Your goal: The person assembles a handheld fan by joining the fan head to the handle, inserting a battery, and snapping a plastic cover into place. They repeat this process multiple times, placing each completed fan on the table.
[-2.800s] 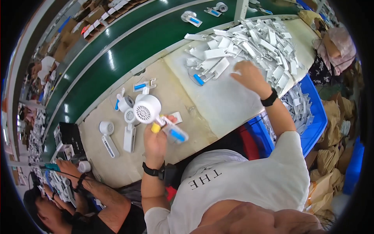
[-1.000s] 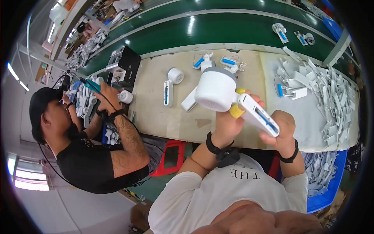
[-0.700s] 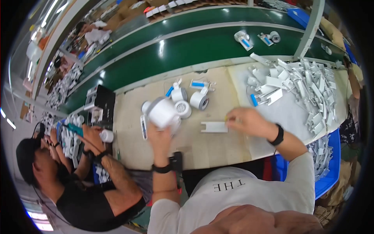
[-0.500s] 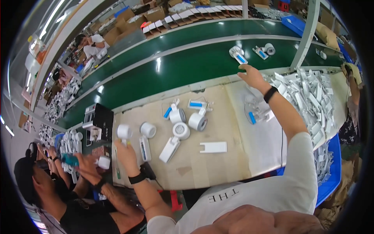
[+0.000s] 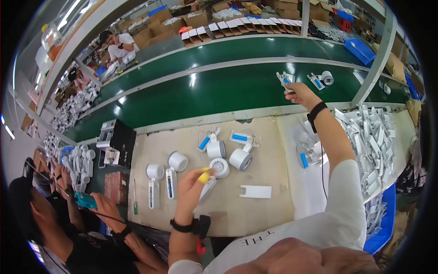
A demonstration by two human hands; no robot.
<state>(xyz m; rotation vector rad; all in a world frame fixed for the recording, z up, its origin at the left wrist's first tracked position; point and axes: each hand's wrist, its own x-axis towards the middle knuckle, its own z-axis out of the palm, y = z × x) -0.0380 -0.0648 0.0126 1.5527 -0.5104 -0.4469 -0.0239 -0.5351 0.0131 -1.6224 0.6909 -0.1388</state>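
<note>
My right hand (image 5: 302,95) is reaching over the green conveyor belt, its fingers closed on a white handheld fan (image 5: 282,77) with a blue battery cell in its opened handle. My left hand (image 5: 192,185) hovers over the table, yellow covers on its fingertips. Its slightly blurred fingers look apart and seem to hold nothing. Beneath it lies a white fan (image 5: 220,168), its handle partly hidden by the hand. Around it are more fans: two with blue cells showing (image 5: 216,148) (image 5: 241,159) and two with slim handles (image 5: 155,171) (image 5: 177,161). A white handle cover (image 5: 255,192) lies to the right.
Loose white parts (image 5: 369,141) are heaped at the right, above a blue bin (image 5: 388,219). Another fan (image 5: 326,78) rests on the belt (image 5: 219,86). A black machine (image 5: 116,144) and a screwdriver (image 5: 135,203) are at left, where a co-worker holds a teal power tool (image 5: 86,200).
My left hand has left the leftmost fan and moved right, over the middle fan. My right hand has reached the fan on the belt and closed on it. The view has shifted slightly.
</note>
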